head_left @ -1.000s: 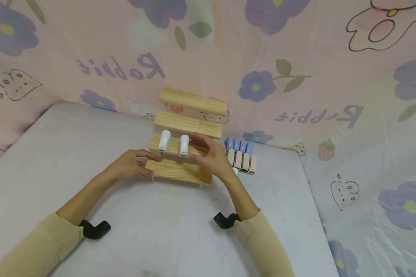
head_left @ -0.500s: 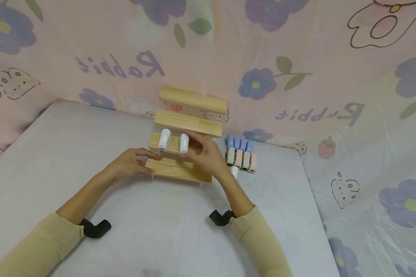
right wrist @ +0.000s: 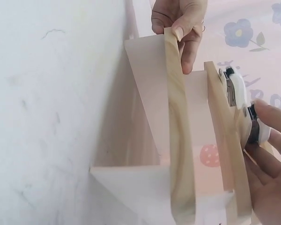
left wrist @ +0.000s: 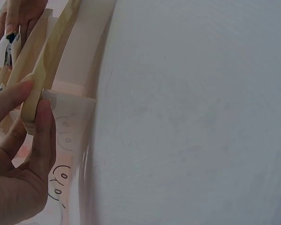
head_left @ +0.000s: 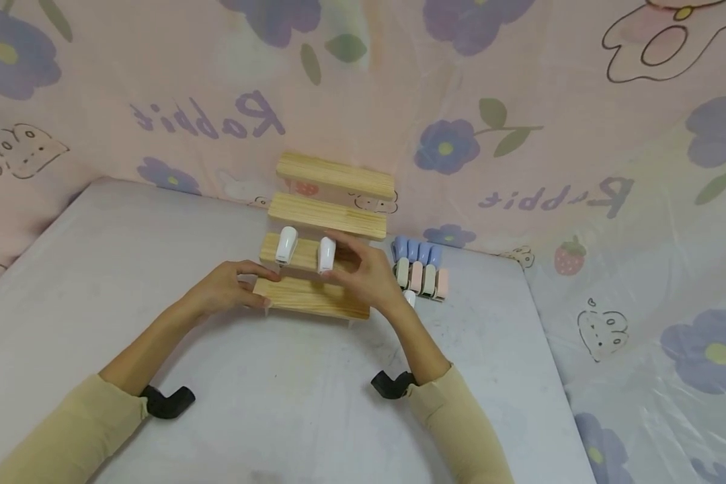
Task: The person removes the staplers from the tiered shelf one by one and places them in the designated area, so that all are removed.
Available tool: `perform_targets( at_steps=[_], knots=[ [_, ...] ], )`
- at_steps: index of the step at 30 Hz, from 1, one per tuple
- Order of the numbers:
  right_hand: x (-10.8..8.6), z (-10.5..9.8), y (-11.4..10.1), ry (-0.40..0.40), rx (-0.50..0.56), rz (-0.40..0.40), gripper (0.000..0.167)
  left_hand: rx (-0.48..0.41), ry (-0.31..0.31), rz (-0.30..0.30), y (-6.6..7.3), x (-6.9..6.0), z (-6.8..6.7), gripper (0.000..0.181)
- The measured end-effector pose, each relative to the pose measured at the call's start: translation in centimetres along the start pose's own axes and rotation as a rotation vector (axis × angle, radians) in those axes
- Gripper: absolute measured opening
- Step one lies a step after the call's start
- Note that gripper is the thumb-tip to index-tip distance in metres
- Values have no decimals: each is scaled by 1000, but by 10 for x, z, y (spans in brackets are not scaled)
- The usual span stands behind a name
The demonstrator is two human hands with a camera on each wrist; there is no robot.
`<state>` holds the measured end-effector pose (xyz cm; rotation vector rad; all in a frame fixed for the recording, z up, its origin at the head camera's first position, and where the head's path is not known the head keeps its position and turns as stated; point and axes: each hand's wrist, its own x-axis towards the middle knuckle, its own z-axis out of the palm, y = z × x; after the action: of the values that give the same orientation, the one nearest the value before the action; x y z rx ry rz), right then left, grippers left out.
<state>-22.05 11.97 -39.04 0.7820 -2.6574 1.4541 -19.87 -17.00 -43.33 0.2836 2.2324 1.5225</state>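
Note:
A tiered wooden display rack [head_left: 314, 297] stands on the table, its boards rising in steps. My left hand [head_left: 220, 289] grips the left end of its lowest board; in the left wrist view, thumb and fingers pinch that board [left wrist: 51, 56]. On the second board sit two small white staplers. The left stapler [head_left: 287, 245] stands by itself. My right hand [head_left: 372, 272] pinches the right stapler [head_left: 326, 255] between thumb and fingers. In the right wrist view this stapler [right wrist: 258, 126] sits at the board's edge, partly hidden by the fingers.
Right of the rack, several blue staplers [head_left: 419, 251] stand in a row behind several green and pink ones [head_left: 417, 277]. Another white stapler [head_left: 409, 298] lies partly behind my right wrist. A patterned curtain [head_left: 363, 101] hangs close behind the rack.
My right hand has closed its fingers and thumb around the right white stapler and shifted it slightly right, away from the other one. My left hand has stayed on the lowest board.

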Motion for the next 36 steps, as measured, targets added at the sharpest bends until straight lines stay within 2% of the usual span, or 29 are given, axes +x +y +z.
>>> perform_targets(
  at_steps=[6,10,18,26,30,36],
  knots=[
    [-5,-8,2,-10,116,9,65,-27,-5,8,-1,-1,0,51],
    [-10,-15,5,7,157,13,66,-40,-9,9,0,0,1,51],
    [-25,-32,-13,19,173,-27,62,-53,-8,9,0,0,0,51],
    [-31,-41,13,40,170,-41,65,-54,-6,9,-2,0,0,52],
    [-38,-49,1,25,182,-32,64,-59,-9,13,-2,0,0,51],
    [-47,-61,6,50,185,21,65,-62,-7,9,-1,0,0,52]
  ],
)
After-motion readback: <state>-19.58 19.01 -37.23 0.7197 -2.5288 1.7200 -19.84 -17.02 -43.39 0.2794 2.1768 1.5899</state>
